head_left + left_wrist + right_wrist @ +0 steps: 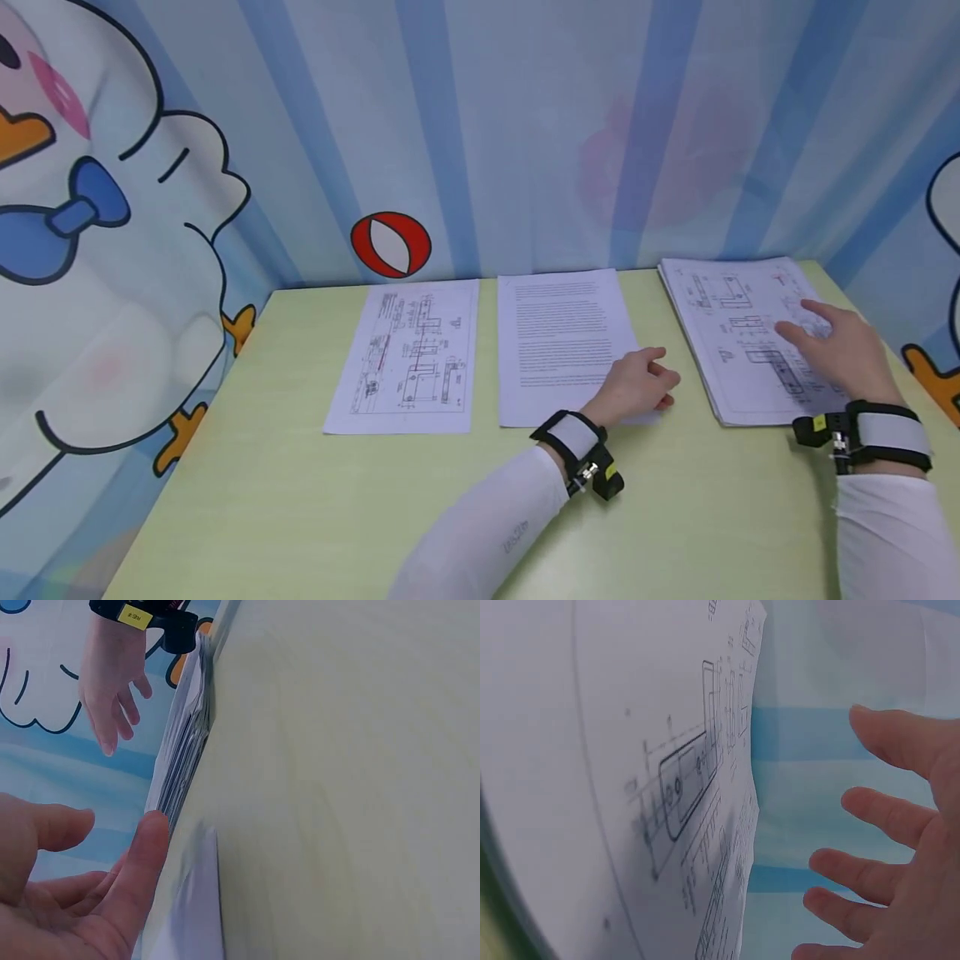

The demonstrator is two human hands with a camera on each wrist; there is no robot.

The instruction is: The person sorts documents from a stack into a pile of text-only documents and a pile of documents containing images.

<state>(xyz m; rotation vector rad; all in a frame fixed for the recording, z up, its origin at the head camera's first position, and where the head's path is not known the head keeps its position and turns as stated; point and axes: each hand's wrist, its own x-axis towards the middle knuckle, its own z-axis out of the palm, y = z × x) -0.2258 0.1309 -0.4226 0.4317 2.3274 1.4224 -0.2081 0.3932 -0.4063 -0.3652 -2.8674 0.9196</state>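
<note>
A thick stack of paper sheets (738, 375) lies at the right of the table, its top sheet printed with technical drawings. Over that stack hovers my right hand (843, 350), fingers spread and holding nothing; the right wrist view shows the fingers (870, 877) apart from the drawing sheet (667, 787). My left hand (633, 385) is above the right edge of a sheet of printed text (558, 333), with relaxed fingers and nothing in them. In the left wrist view, the stack's layered edge (180, 750) shows beyond the left hand's fingers (139, 877).
Another sheet with a technical drawing (405, 358) lies left of the text sheet. The pale yellow-green table (300, 517) meets a blue striped curtain (517, 150) with cartoon figures along its back. Each wrist wears a strapped camera (600, 475).
</note>
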